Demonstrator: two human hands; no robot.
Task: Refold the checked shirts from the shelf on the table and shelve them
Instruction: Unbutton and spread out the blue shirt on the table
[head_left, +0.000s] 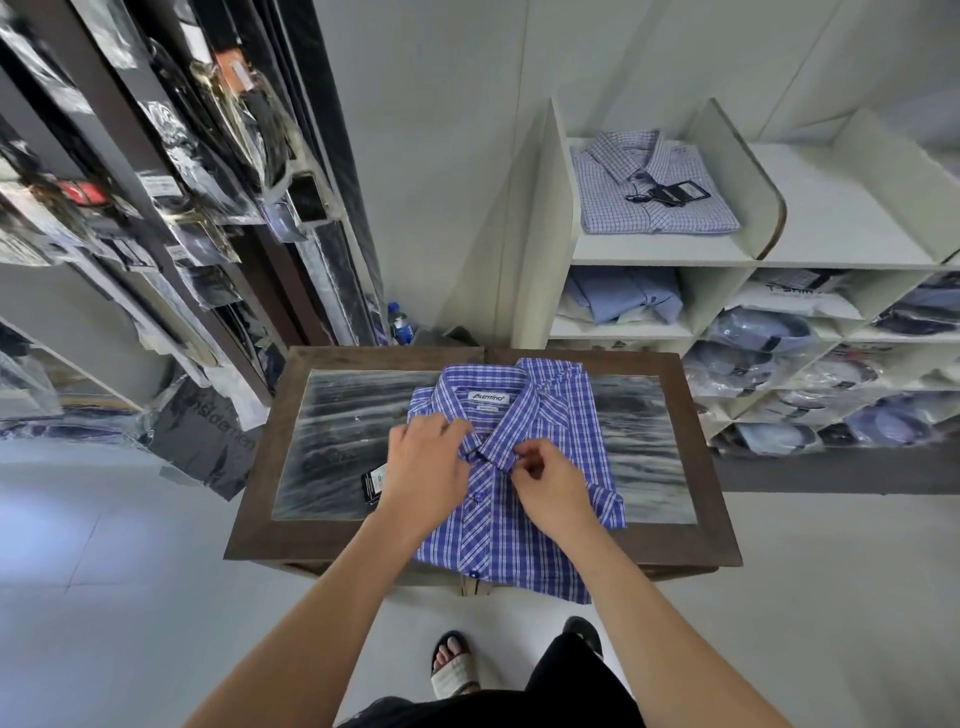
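- Finishing the fold, by my reading: the blue checked shirt (519, 535) lies front up on the table (260, 488). The body is squared into a rectangle, the collar (498, 410) points to the far edge, and the hem end hangs over the near edge.
- More blue check cloth shows behind the collar on the right. Cannot tell whether it belongs to this shirt or to a second one underneath.
- Done, judged from the layout: one pale checked shirt (670, 208) lies folded in the top left compartment of the shelf (660, 254), its tag on top.
- Left to do: tidy the collar on the blue shirt, then carry it to the shelf. The compartment to the right of the pale shirt shows bare board. Cannot tell whether more shirts are waiting.
- Left hand (423, 470): palm down on the shirt's shoulder beside the collar, fingers stretched out and close together, tips touching the collar edge. It presses and does not grip.
- Right hand (550, 483): fingers curled, thumb and fingertips pinching cloth at the collar point on that side, just beside the placket. Button or collar tip: too small to tell.
- Both forearms reach in from the bottom of the view and converge on the collar, wrists over the shirt's chest.
- Black hang tag (373, 480) sticks out at the shirt's left edge, partly under the left wrist.
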